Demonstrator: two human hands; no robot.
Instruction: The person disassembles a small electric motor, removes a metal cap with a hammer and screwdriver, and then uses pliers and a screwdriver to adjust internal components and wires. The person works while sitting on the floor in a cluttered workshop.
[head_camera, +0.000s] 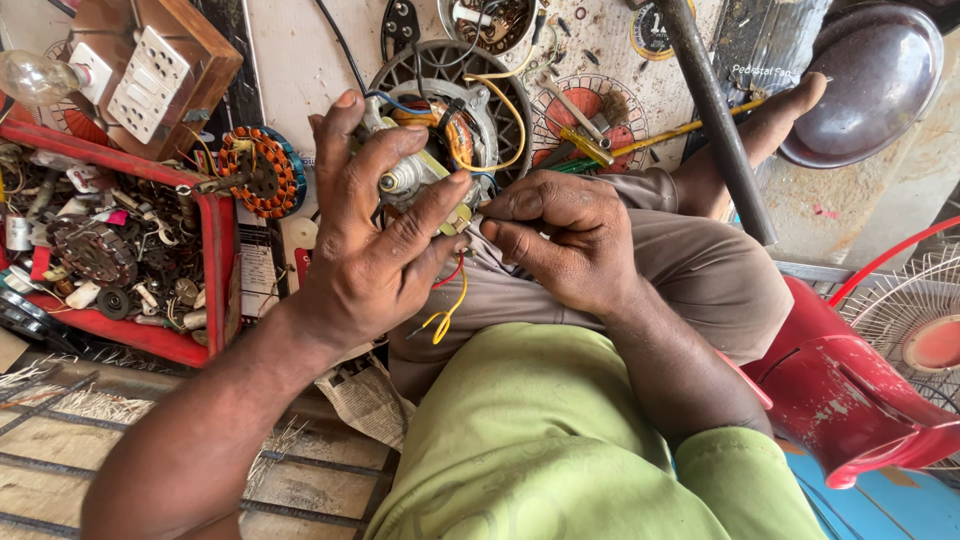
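My left hand (375, 235) grips a fan motor (435, 150) with copper windings and a metal shaft, held over my lap. Red, yellow and blue wires (445, 310) hang from it below my palm. My right hand (560, 235) pinches a small wire end next to a pale connector (462, 218) at the motor's lower edge, fingertips touching my left thumb. What the right fingers pinch is mostly hidden. My knee in brown trousers (690, 270) lies under both hands.
A red tray (215, 270) of small metal parts sits at left, a wound stator (262, 172) beside it. A wooden switchboard (150, 70) with a bulb is at top left. Screwdrivers (600, 150), a dark pipe (715, 120), a red stool (850, 390) and a fan grille (915, 320) lie to the right.
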